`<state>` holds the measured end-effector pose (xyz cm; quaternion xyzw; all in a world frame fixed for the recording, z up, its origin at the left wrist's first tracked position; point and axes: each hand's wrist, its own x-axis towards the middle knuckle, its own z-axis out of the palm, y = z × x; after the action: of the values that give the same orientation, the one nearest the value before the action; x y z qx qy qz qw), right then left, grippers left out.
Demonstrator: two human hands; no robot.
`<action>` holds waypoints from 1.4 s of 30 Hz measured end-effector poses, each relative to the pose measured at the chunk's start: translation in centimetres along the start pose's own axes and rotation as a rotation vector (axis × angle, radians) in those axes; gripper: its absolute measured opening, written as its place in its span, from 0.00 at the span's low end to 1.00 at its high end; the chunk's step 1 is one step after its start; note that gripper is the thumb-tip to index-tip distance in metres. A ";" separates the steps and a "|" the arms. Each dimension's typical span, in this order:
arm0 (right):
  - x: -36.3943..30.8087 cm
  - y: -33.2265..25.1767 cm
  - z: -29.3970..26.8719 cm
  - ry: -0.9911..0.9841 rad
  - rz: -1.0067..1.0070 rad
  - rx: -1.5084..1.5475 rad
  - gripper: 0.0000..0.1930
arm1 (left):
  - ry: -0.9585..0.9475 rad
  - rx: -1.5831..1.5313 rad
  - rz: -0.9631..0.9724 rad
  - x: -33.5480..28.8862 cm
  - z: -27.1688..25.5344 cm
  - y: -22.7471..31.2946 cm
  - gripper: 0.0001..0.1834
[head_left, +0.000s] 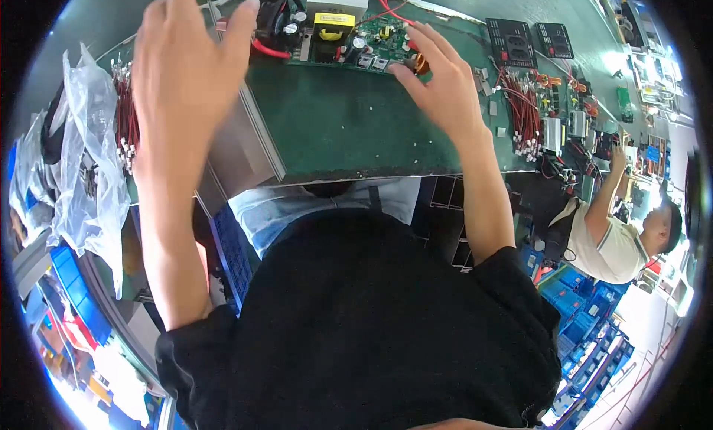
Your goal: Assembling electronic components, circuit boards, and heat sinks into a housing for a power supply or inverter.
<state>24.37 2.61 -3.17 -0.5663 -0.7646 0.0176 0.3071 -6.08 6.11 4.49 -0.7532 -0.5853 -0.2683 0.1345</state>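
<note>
A green circuit board (382, 45) lies near the far side of the green work surface, carrying a yellow-topped transformer (334, 21), capacitors and a copper coil (422, 63). My right hand (445, 85) grips the board's right end, thumb at its near edge and fingers over the far corner. Left of the board, my left hand (189, 62) is raised with its fingers apart and a little blurred. Its thumb reaches close to a black part (276, 18) with a thick red wire (269, 50). Below that hand is a long grey metal housing (241, 137).
Red-wire bundles lie at left (125, 114) and right (523, 114). Two black socket panels (511, 42) are at the far right. Clear plastic bags (93, 148) hang at the left edge. A co-worker (616, 237) works farther right beside blue bins (579, 311).
</note>
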 end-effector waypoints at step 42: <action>-8.7 4.3 -6.8 -0.151 0.681 0.143 0.14 | -0.548 -0.985 0.223 -13.4 2.2 15.0 0.03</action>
<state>32.86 -5.66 -3.17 -0.7628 -0.5496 0.2143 0.2650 6.48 -7.80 -3.19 -0.8261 -0.3218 -0.2884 -0.3617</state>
